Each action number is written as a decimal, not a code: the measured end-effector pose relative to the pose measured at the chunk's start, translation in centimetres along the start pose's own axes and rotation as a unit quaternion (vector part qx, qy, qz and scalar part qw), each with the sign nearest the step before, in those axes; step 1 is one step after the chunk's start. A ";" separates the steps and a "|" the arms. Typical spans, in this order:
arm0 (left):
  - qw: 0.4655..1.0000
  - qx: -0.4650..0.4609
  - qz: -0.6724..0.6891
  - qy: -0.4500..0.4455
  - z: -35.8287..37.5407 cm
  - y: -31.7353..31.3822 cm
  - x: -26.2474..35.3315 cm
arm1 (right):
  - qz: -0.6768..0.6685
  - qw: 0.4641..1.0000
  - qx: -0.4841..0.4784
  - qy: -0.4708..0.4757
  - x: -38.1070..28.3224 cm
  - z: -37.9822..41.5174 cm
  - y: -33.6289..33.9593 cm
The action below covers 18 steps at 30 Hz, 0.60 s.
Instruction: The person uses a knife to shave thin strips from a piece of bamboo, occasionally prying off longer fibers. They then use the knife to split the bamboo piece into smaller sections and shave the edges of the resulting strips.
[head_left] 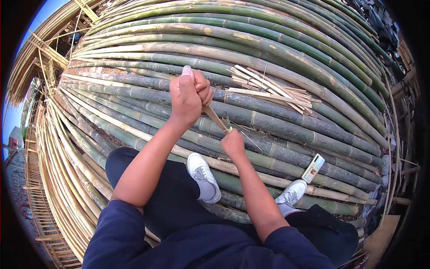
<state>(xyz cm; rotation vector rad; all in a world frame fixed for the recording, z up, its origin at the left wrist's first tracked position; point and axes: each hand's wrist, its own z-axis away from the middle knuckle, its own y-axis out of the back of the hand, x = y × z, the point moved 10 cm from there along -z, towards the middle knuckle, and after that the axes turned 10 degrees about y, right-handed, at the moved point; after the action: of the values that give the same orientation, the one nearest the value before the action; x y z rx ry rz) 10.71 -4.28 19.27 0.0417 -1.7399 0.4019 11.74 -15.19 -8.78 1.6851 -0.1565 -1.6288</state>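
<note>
- Above the bed of bamboo poles (286, 131), between the person's two hands, was a pale, flat strip (215, 119), seemingly of bamboo.
- Its long axis ran aslant: the far end pointed up and leftward into the left hand (191, 96), the near end down and rightward to the right hand (233, 142).
- The left hand was closed in a fist around the strip, thumb uppermost.
- The right hand was closed too, at the strip's near end; whether it gripped the strip itself could not be told. A thin dark piece (228, 119) with a bright green spot stuck up beside its fingers, too small to name.
- One long edge of the strip faced the lower left, the other the upper right, toward the thin dark piece.
- The poles ran mostly from side to side, and the strip crossed over them at a slant.
- Beyond the right hand, a loose pile of split slats (273, 92) lay on the poles, well apart from it.
- To the right, a phone (313, 168) rested on the poles near one white shoe (292, 193); the other shoe (202, 174) stood nearer the hands.
- Open room lay over the bare poles between the right hand and the phone.
</note>
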 end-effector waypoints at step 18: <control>0.997 -0.073 -0.021 -0.027 4.4 -4.4 -3.5 | -0.099 0.985 0.108 -0.093 3.4 5.8 7.2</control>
<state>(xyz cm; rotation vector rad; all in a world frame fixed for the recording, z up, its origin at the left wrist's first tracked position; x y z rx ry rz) 8.35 -10.33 16.35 -0.0161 -1.8151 0.2435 10.13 -24.63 -6.58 1.7527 -0.2739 -1.9785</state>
